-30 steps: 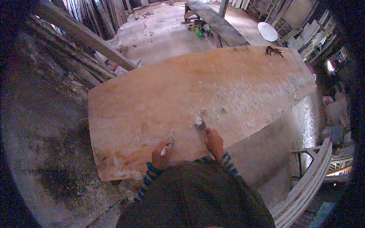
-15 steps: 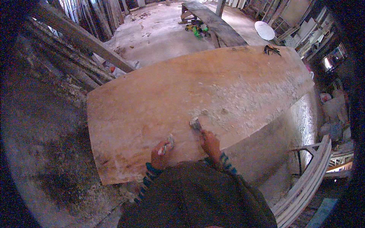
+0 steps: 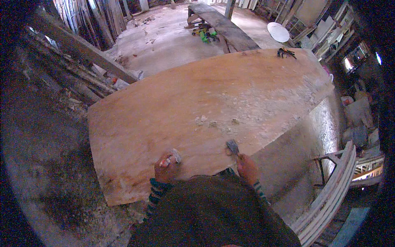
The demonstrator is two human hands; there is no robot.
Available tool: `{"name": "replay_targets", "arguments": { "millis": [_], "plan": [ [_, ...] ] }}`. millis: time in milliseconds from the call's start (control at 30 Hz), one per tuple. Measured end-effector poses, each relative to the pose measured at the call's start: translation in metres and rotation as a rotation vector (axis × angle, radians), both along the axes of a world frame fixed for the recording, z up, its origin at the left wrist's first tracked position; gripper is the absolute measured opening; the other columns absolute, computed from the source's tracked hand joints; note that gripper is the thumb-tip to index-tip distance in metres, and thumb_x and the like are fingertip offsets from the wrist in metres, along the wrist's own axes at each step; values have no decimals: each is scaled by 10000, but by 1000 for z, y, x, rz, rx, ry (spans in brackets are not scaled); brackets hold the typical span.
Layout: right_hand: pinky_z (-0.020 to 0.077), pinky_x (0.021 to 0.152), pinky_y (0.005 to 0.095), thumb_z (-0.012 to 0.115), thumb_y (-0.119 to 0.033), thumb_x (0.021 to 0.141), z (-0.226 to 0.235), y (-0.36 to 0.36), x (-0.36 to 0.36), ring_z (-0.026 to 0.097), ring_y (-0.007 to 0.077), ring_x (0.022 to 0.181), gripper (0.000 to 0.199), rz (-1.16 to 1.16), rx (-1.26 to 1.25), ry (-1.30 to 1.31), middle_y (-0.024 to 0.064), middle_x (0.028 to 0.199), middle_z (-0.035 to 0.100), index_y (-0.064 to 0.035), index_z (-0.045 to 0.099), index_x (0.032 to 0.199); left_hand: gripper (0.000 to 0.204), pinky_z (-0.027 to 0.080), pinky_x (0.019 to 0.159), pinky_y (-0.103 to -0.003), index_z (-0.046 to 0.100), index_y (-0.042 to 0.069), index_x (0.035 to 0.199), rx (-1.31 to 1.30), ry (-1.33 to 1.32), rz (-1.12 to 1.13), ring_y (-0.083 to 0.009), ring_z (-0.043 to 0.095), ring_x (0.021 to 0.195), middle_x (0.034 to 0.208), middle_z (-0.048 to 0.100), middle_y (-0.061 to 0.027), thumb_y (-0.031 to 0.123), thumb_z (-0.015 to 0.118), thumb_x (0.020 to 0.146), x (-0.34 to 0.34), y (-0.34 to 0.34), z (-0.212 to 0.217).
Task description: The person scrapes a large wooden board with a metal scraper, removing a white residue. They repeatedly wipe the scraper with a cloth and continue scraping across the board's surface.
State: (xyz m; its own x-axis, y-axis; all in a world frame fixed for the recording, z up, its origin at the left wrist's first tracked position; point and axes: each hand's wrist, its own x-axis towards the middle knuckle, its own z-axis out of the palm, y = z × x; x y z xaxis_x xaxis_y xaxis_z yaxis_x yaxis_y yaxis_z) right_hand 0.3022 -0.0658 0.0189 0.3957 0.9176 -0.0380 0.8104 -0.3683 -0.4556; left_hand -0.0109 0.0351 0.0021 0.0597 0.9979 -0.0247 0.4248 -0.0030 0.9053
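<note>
A large tan wooden board (image 3: 156, 107) lies in front of me, strewn with pale flakes and crumbs (image 3: 255, 109) over its middle and right part. In my right hand (image 3: 247, 168), closed round the handle, is a scraper (image 3: 232, 146) with a flat grey blade that widens toward its end. The blade is over the near edge of the board, nearer to me than the flakes. My left hand (image 3: 166, 168) is closed on a small whitish thing (image 3: 176, 155) above the board's near left part; its kind I cannot make out.
A dark cluster of small tools (image 3: 286, 53) lies at the board's far right corner. Beyond stand a long bench (image 3: 224, 24), a green-and-black tool (image 3: 205, 35) on the floor and a round white disc (image 3: 278, 32). Timber (image 3: 66, 78) leans at left; pale planks (image 3: 329, 197) lie at right.
My right hand has drawn the scraper back toward me and to the right, away from the flakes. My left hand has shifted slightly left. The whole view has moved a little.
</note>
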Motion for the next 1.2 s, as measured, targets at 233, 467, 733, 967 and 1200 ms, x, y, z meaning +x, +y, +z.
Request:
{"name": "replay_targets", "arguments": {
  "millis": [233, 467, 733, 967, 1200],
  "plan": [
    [489, 762, 428, 562, -262, 882, -41, 123, 27, 614, 369, 881, 248, 87, 185, 38, 177, 975, 641, -64, 631, 1013, 207, 516, 705, -334, 618, 38, 1036, 22, 90, -82, -216, 640, 772, 856, 668, -125, 149, 584, 865, 10, 7, 18],
    [496, 700, 468, 594, -333, 860, -8, 29, 48, 621, 365, 832, 300, 234, -26, 136, 159, 923, 633, -128, 610, 1079, 205, 508, 716, -308, 620, 2, 1042, 27, -192, 192, -165, 613, 834, 924, 657, -80, 108, 594, 868, 23, -16, -6],
    [494, 680, 477, 563, -282, 880, -3, 148, 27, 610, 386, 801, 255, 343, 75, 242, 188, 892, 614, -112, 584, 1069, 210, 490, 788, -309, 617, -2, 1047, 144, -23, 262, -182, 607, 891, 990, 648, -110, 99, 610, 863, 47, -31, 0],
    [487, 747, 440, 592, -313, 865, 2, 83, 73, 623, 357, 868, 266, 321, -146, 144, 183, 934, 644, -89, 634, 1004, 225, 478, 837, -344, 619, 1, 1047, 104, -73, 316, -248, 620, 927, 1021, 647, -148, 106, 619, 848, 51, -37, -8],
    [486, 796, 382, 650, -238, 838, 2, 26, 90, 631, 307, 916, 248, 134, -119, 304, 152, 963, 657, -101, 632, 1045, 295, 501, 807, -427, 630, 36, 1085, 172, 379, 210, -354, 618, 939, 1024, 644, -199, 181, 616, 829, 76, 34, -21]
  ]
}}
